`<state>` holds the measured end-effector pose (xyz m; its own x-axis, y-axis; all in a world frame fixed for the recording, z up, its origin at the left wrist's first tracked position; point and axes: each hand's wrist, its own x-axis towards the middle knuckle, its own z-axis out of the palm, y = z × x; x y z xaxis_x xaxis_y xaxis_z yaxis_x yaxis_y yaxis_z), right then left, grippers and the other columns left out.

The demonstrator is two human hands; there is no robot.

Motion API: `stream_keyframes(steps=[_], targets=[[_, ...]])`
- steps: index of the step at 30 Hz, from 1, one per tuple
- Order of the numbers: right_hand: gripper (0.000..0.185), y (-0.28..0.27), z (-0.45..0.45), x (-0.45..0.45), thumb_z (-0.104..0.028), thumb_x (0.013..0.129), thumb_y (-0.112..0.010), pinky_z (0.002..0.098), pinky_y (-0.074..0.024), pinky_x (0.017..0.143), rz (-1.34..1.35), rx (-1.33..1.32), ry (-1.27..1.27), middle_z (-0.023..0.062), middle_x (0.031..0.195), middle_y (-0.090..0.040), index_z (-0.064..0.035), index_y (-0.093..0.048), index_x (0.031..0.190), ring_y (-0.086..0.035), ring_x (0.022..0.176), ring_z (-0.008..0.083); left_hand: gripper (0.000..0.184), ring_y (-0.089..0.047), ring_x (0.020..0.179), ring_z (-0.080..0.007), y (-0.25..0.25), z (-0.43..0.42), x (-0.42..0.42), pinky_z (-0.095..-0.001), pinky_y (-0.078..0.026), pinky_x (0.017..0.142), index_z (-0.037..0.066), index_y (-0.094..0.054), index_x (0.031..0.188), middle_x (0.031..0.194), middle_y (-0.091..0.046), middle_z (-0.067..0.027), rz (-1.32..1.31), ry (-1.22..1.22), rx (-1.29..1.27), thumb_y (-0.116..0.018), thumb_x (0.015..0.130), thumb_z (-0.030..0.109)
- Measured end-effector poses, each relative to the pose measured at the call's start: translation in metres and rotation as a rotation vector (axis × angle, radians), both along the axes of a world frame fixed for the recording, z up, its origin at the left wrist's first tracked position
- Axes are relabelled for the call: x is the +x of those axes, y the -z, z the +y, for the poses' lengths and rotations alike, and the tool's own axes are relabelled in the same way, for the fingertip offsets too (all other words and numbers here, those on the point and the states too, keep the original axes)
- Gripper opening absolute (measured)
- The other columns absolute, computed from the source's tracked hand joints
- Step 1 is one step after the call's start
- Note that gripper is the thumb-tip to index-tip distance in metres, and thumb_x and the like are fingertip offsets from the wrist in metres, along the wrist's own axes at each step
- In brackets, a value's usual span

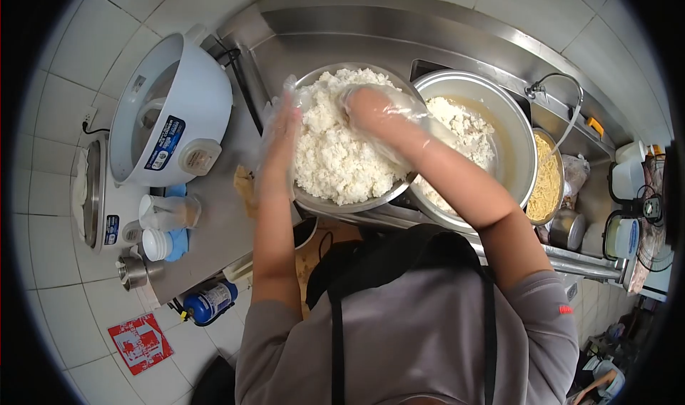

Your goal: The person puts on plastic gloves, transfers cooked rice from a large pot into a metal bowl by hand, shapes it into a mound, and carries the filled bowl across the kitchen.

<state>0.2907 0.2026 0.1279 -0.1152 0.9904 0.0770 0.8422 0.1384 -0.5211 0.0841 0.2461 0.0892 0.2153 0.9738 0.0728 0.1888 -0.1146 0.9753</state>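
A wide metal bowl (330, 206) on the steel counter is heaped with white rice (339, 155). My left hand (285, 123), in a clear plastic glove, is at the bowl's left rim, against the rice; how its fingers lie is unclear. Also gloved in clear plastic, my right hand (371, 109) presses into the upper part of the heap, its fingers hidden in rice and plastic. Right of the bowl, partly beneath my right forearm, stands a large round pot (524, 148) with more rice stuck to its bottom and side.
A large white rice cooker (207, 94) stands at the left, near plastic cups (157, 242). Yellow noodles (546, 180) fill a container right of the pot, below a curved faucet (574, 112). A blue cylinder (207, 304) and a red-and-white sign (140, 343) are lower left.
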Motion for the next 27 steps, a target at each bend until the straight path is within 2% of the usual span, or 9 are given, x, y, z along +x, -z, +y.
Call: stream_keyframes(steps=[4, 7, 10, 14, 16, 20, 22, 25, 27], targets=[[0.012, -0.044, -0.015, 0.033, -0.012, 0.079, -0.061, 0.037, -0.0508, 0.07, 0.068, 0.059, -0.023, 0.0178, 0.085, -0.067, -0.0038, -0.069, 0.081, -0.066, 0.079, 0.0307, 0.089, -0.019, 0.139, -0.0346, -0.025, -0.017, 0.012, -0.0468, -0.01, 0.113, 0.01, -0.011, 0.149, 0.15, -0.022, -0.02, 0.003, 0.028, 0.249, -0.037, 0.087, 0.069], [0.015, -0.076, -0.047, 0.028, -0.016, 0.077, -0.067, 0.0367, -0.0502, 0.076, -0.042, -0.182, -0.058, 0.0144, 0.091, -0.069, -0.0089, -0.072, 0.088, -0.066, 0.084, 0.0282, 0.089, -0.02, 0.139, -0.0353, -0.052, -0.029, 0.033, -0.0474, -0.01, 0.113, 0.011, -0.011, 0.149, 0.15, -0.022, -0.0201, -0.057, 0.083, 0.491, -0.038, 0.087, 0.069], [0.02, -0.042, -0.059, 0.024, -0.024, 0.082, -0.065, 0.0384, -0.0492, 0.082, 0.011, -0.212, -0.13, 0.0147, 0.095, -0.069, -0.0077, -0.072, 0.092, -0.066, 0.087, 0.0279, 0.09, -0.02, 0.139, -0.036, -0.08, -0.041, 0.07, -0.0479, -0.011, 0.113, 0.012, -0.011, 0.149, 0.15, -0.022, -0.0201, -0.251, 0.15, 0.643, -0.039, 0.086, 0.069], [0.034, -0.049, -0.086, 0.087, -0.038, 0.088, -0.06, 0.0366, -0.0498, 0.078, 0.472, 0.035, -0.07, 0.0131, 0.092, -0.07, -0.0068, -0.071, 0.096, -0.066, 0.085, 0.0255, 0.089, -0.017, 0.138, -0.0424, -0.115, -0.067, 0.146, -0.0558, -0.007, 0.112, 0.024, -0.007, 0.15, 0.152, -0.017, -0.0193, -0.736, 0.288, 0.569, -0.042, 0.083, 0.071], [0.034, -0.062, -0.123, 0.109, -0.039, 0.088, -0.062, 0.0342, -0.0496, 0.073, 1.076, -0.203, 0.018, 0.0079, 0.085, -0.069, -0.0067, -0.071, 0.092, -0.065, 0.079, 0.0177, 0.086, -0.015, 0.138, -0.0441, -0.118, -0.076, 0.196, -0.0586, -0.004, 0.111, 0.028, -0.004, 0.15, 0.153, -0.016, -0.0192, -0.869, 0.376, 0.538, -0.041, 0.084, 0.07], [0.03, -0.029, -0.155, 0.139, -0.035, 0.086, -0.065, 0.0304, -0.048, 0.073, 1.06, -0.267, 0.019, 0.0044, 0.077, -0.065, -0.0046, -0.069, 0.088, -0.061, 0.074, 0.013, 0.088, -0.015, 0.141, -0.035, -0.096, -0.085, 0.278, -0.0496, -0.007, 0.114, 0.018, 0.003, 0.15, 0.156, -0.008, -0.0129, -0.92, 0.781, 0.082, -0.045, 0.089, 0.06], [0.026, -0.018, -0.176, 0.148, -0.028, 0.085, -0.069, 0.0279, -0.0482, 0.071, 0.953, -0.312, 0.124, 0.0047, 0.078, -0.064, -0.0026, -0.067, 0.089, -0.061, 0.071, 0.0119, 0.09, -0.011, 0.141, -0.0405, -0.059, -0.084, 0.312, -0.0504, -0.006, 0.114, 0.021, -0.003, 0.15, 0.154, -0.01, -0.0198, -0.711, 0.839, 0.013, -0.043, 0.085, 0.068], [0.038, 0.067, -0.177, 0.217, -0.039, 0.089, -0.058, 0.0332, -0.0472, 0.078, 0.462, -0.397, -0.239, 0.0083, 0.08, -0.067, -0.0024, -0.068, 0.093, -0.062, 0.075, 0.0181, 0.081, -0.009, 0.143, -0.0327, 0.03, -0.116, 0.323, -0.0437, -0.004, 0.115, 0.015, -0.006, 0.15, 0.155, -0.012, -0.0148, 0.132, 0.642, 0.034, -0.044, 0.091, 0.056], [0.04, 0.104, -0.188, 0.247, -0.04, 0.091, -0.053, 0.035, -0.0456, 0.084, 0.142, -0.488, -0.021, 0.0128, 0.1, -0.066, -0.0055, -0.066, 0.106, -0.061, 0.091, 0.0247, 0.089, -0.014, 0.142, -0.0301, 0.11, -0.128, 0.322, -0.0389, -0.008, 0.115, 0.007, -0.006, 0.148, 0.153, -0.016, -0.0165, 0.492, 0.58, -0.004, -0.05, 0.087, 0.054]])
